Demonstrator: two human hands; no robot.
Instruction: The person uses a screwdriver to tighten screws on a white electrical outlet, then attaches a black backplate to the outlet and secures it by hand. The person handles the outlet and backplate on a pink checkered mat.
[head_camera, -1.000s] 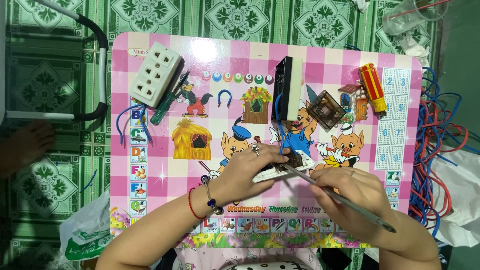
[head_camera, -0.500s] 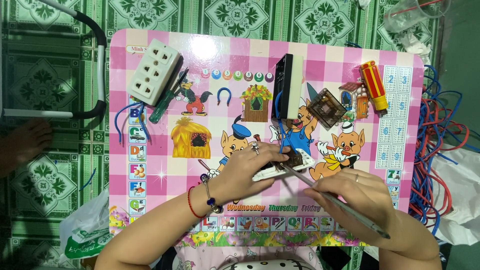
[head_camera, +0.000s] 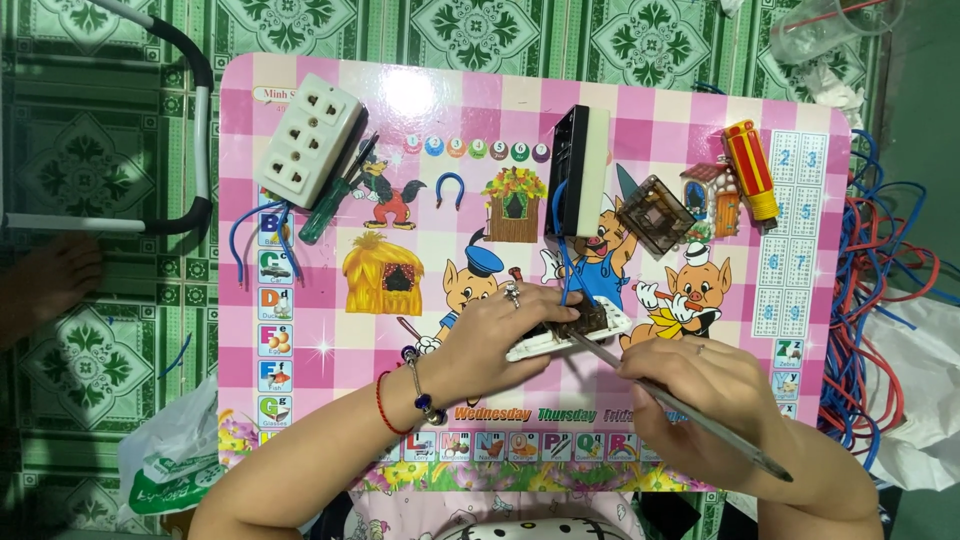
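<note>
- Screwdriver (head_camera: 680, 405) tip works the white socket part (head_camera: 575, 330), below the black box (head_camera: 577, 170).
- Left hand (head_camera: 495, 335) fingers pin the part; right hand (head_camera: 700, 395) fingers grip the screwdriver.
- Next move likely needs steady turning pressure.

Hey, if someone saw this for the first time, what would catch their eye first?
Probably the bright pink cartoon table, then the two hands at its near edge: the left hand steadies a white socket part while the right hand works a slim screwdriver into it. A white outlet block sits far left, a red-and-yellow screwdriver far right.
</note>
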